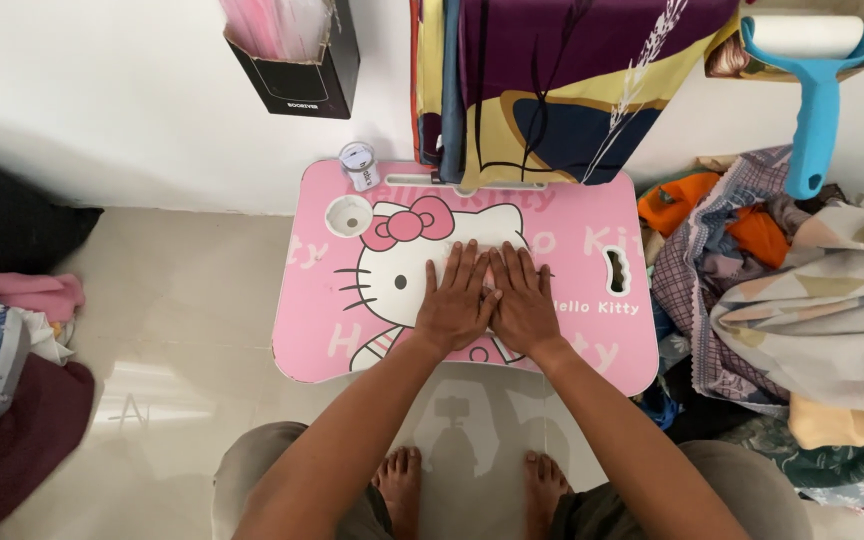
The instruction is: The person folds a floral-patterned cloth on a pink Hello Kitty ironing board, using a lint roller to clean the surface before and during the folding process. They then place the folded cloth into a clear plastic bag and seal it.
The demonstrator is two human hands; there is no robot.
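Head view, looking down: I have my left hand (455, 300) and right hand (524, 300) lying flat side by side, thumbs touching, fingers stretched out and gripping nothing, palms pressed on the middle of the small pink lap table with a white cartoon cat print (592, 345). That table stands on the pale tiled floor (182, 300) against the white wall, with a small white roll of tape (358, 163) at its far left corner beside the round cup hole (348, 215). Patterned cloth in purple and yellow (552, 80) hangs over its far edge, a heap of mixed fabrics (792, 290) lies just right of it, and a blue-handled lint roller (812, 90) hangs above that heap.
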